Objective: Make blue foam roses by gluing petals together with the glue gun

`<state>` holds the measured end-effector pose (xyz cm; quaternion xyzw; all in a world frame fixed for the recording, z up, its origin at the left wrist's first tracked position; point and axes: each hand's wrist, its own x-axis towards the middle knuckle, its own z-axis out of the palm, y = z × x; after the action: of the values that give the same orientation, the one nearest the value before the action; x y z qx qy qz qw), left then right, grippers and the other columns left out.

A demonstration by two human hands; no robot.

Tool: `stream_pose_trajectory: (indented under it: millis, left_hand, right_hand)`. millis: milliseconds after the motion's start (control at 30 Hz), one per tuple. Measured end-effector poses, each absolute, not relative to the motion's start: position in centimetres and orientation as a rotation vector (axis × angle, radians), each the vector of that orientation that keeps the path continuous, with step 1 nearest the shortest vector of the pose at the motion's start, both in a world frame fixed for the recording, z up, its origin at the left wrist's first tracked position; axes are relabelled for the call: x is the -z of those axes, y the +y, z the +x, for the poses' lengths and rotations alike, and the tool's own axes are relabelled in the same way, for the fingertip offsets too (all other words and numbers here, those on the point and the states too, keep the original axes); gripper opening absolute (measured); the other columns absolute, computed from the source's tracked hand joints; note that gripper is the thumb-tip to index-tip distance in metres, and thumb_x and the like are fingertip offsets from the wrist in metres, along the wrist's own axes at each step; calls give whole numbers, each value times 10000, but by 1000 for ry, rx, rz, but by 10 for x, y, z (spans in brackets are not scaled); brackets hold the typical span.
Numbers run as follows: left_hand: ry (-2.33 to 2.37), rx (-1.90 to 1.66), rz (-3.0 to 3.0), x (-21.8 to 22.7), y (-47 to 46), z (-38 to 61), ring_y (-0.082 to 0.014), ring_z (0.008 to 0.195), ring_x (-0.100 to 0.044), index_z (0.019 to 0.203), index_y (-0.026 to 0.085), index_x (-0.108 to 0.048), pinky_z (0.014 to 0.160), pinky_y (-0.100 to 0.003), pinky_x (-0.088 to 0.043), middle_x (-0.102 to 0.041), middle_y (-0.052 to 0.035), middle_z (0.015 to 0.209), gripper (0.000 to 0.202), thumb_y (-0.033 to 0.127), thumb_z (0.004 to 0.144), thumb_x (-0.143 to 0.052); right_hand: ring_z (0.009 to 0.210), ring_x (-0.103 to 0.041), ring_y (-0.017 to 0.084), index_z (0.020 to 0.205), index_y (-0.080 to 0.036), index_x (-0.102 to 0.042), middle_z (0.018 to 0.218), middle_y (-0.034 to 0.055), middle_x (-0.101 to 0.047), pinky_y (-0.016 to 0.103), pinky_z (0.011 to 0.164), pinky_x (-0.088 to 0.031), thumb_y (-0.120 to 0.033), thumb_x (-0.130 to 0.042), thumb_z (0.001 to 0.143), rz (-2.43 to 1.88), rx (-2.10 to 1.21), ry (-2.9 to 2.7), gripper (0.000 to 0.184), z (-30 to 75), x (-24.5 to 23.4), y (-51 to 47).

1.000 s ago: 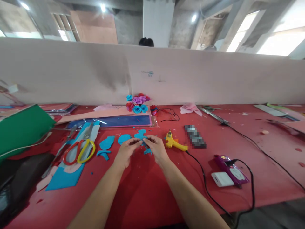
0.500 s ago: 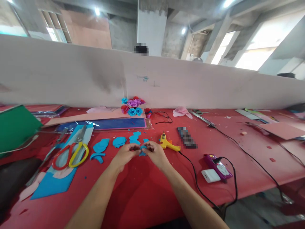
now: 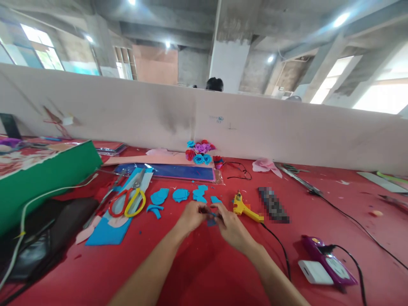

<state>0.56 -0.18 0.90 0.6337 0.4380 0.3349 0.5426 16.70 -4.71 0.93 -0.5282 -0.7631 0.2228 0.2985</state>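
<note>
My left hand (image 3: 192,217) and my right hand (image 3: 232,224) meet above the red table, fingertips pinched around a small blue paper petal (image 3: 211,222), mostly hidden by the fingers. Just behind them lies a loose blue piece (image 3: 216,199). Left of it are petal-shaped blue cutouts in small piles (image 3: 181,195), with curled blue strips (image 3: 155,210) in front. To the right of my right hand rests a yellow glue gun (image 3: 247,208). Scissors with red and yellow handles (image 3: 135,202) lie on a folded blue sheet (image 3: 110,233) at the left.
Paper flowers (image 3: 203,152) stand by the white partition (image 3: 143,110), near eyeglasses (image 3: 239,171). A purple power strip (image 3: 338,265) with a white plug and black cords lies at the right. A green box (image 3: 54,182) and a dark bag (image 3: 60,231) occupy the left. Someone's head shows beyond the partition.
The view has turned left, so everything sits further right in the picture and more of the green box shows. Both hands stay together at the blue petal, with their fingers slightly shifted.
</note>
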Motion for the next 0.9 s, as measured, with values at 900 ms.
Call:
stream_pose_trajectory:
  millis: [900]
  left_hand:
    - [1235, -596, 1368, 1, 6, 1, -158, 600, -520, 499, 193, -681, 581, -267, -369, -624, -23, 552, 74, 134, 509, -723]
  right_hand:
    - [537, -507, 152, 993, -194, -567, 634, -1, -561, 270, 518, -373, -484, -551, 759, -1905, -754, -1587, 372, 243, -39, -81]
